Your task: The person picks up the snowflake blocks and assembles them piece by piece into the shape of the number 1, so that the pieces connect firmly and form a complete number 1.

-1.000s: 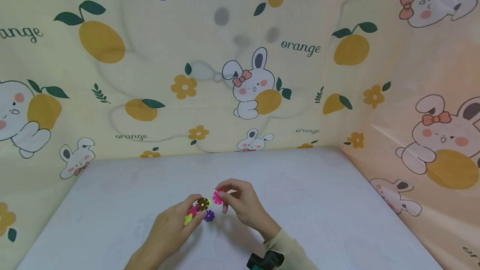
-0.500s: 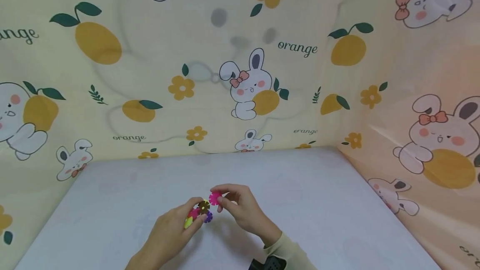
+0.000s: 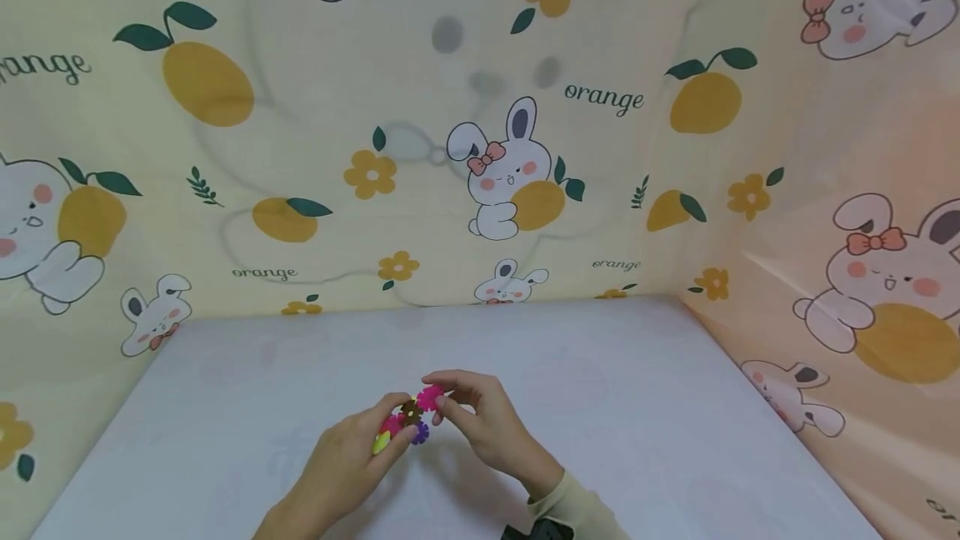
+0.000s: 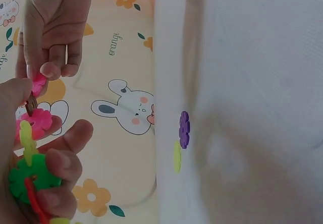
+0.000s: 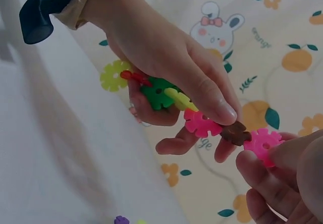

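Above the tabletop [image 3: 600, 423], a chain of flower-shaped discs [image 5: 201, 124] is held by curled fingers of the left hand [image 3: 343, 450]. Against its brown disc [image 5: 233, 133], a pink disc [image 5: 263, 143] is pinched by the right hand [image 3: 491, 423].

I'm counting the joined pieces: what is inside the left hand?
In the left hand, a red piece, green piece, yellow piece, pink piece and brown piece show. Whatever its grip covers can't be seen.
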{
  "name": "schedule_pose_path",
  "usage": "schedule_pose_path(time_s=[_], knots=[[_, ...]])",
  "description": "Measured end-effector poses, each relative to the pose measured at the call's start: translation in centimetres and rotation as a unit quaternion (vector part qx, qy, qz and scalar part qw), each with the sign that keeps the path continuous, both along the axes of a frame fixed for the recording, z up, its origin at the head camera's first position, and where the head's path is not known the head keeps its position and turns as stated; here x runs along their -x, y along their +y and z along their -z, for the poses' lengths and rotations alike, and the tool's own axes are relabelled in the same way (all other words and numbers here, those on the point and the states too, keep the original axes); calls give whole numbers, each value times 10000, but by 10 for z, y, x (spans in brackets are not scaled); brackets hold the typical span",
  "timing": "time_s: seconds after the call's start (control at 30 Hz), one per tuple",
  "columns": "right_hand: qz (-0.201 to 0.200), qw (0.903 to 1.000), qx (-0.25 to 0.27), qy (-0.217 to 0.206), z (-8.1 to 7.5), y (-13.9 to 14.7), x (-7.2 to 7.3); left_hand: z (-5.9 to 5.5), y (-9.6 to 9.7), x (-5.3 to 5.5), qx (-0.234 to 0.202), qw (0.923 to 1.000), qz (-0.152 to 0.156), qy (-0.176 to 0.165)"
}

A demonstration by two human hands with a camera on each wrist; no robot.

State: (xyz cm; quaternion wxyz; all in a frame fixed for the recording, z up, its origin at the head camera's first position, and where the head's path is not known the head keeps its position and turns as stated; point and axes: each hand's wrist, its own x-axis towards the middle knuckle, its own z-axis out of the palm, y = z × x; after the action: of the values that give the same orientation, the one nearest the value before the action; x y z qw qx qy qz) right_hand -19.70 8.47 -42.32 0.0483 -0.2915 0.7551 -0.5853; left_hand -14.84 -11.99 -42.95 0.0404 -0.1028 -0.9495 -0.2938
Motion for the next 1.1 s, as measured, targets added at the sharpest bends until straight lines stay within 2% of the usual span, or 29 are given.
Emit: schedule_pose_path(time_s=[0.17,0.33,0.63,1.1], knots=[[186,9994,171,-219,-1,-1,-2,0,1,1,-50,10000,-16,-80],[286,9980,347,-434,-2,-2,-3,0,0,0,-97,10000,12,-9],[164,9982,405,-413,-1,-3,-4,2,-2,-1,-235,9995,135,168],[186,9992,271,-229,2,-4,-4,0,0,0,-282,9995,109,-128]])
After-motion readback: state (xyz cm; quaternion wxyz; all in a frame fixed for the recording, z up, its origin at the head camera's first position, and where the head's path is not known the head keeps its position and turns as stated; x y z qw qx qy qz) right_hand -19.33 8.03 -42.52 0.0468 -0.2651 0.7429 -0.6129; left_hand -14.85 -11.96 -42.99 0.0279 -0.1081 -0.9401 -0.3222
